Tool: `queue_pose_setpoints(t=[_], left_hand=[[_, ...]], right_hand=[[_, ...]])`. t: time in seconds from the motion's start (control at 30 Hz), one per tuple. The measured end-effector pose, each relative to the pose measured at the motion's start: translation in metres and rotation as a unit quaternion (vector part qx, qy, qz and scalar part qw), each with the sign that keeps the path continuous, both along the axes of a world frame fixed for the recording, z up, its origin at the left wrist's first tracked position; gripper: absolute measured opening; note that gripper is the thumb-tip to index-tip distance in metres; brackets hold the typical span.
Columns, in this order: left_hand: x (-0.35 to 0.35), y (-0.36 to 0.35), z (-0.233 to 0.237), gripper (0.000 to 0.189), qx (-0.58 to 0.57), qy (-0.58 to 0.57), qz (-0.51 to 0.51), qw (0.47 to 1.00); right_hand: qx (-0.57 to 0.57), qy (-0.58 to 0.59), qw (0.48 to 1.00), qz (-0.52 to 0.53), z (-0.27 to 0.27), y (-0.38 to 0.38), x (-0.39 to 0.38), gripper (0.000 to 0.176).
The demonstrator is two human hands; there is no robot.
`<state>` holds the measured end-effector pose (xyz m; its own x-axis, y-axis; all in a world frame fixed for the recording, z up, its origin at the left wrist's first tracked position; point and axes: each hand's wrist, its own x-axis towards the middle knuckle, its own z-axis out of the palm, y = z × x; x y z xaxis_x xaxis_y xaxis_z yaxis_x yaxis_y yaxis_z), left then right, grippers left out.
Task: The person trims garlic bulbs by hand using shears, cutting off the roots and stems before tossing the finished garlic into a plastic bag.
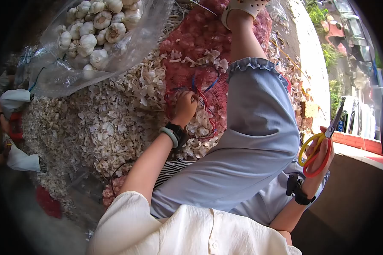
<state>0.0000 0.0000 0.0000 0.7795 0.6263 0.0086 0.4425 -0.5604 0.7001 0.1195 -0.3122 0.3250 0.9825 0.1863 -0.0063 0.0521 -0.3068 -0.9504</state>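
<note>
My left hand (pixel 185 106) is closed at the mouth of a red mesh bag (pixel 206 91), its fingers curled into the netting beside red and blue ties (pixel 203 95). What lies under those fingertips is partly hidden. On the far right, my right hand (pixel 321 155) grips a pair of scissors (pixel 329 132) with one yellow and one red handle. Their blades point up and outward, away from the bag. Whole garlic bulbs show through the mesh farther up, and loose skins lie on top of it.
A clear plastic bag (pixel 134 55) of peeled-looking garlic bulbs (pixel 87 44) stands at upper left. Papery garlic skins (pixel 115 123) cover the floor. My raised leg (pixel 259 114) lies between my hands. At the left edge are another person's white sleeves (pixel 23 158). A low ledge (pixel 357 146) runs along the right.
</note>
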Motion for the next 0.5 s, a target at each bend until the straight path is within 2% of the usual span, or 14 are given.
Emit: queue_pose_setpoints(t=[0.07,0.1,0.17,0.2,0.27,0.3,0.37,0.4,0.43,0.5], left_hand=[[-0.017,0.013,0.001,0.017,0.022,0.001,-0.088,0.996],[-0.021,0.002,0.012,0.017,0.018,-0.02,-0.085,0.996],[-0.039,0.005,0.04,0.015,-0.247,-0.038,-0.026,0.968],[-0.044,0.01,0.045,0.015,-0.245,-0.041,-0.023,0.968],[-0.054,0.014,0.052,0.017,-0.365,-0.22,0.033,0.904],[-0.058,0.015,0.06,0.017,-0.363,-0.219,0.035,0.905],[-0.068,0.018,0.085,0.022,-0.497,-0.325,0.1,0.799],[-0.076,0.018,0.104,0.022,-0.582,-0.334,0.108,0.733],[-0.081,0.019,0.117,0.022,-0.579,-0.338,0.113,0.733],[-0.09,0.021,0.131,0.02,-0.676,-0.31,0.172,0.646]], right_hand=[[0.021,0.008,0.999,-0.023,-0.005,0.006,0.005,0.039],[0.016,-0.013,1.0,-0.021,0.01,0.0,-0.005,0.039],[0.0,-0.006,1.0,-0.029,0.013,0.006,-0.011,0.039],[0.002,-0.008,1.0,-0.025,0.015,0.006,-0.011,0.039],[0.017,-0.02,1.0,-0.007,0.018,0.003,-0.011,0.039],[0.026,-0.023,0.999,0.001,0.019,0.003,-0.012,0.039],[0.048,-0.031,0.998,-0.02,0.021,0.005,-0.013,0.038],[0.066,-0.039,0.996,-0.042,0.023,0.006,-0.012,0.038],[0.067,-0.038,0.996,-0.035,0.025,0.006,-0.008,0.038],[0.109,-0.153,0.981,-0.041,0.029,0.01,0.0,0.037]])
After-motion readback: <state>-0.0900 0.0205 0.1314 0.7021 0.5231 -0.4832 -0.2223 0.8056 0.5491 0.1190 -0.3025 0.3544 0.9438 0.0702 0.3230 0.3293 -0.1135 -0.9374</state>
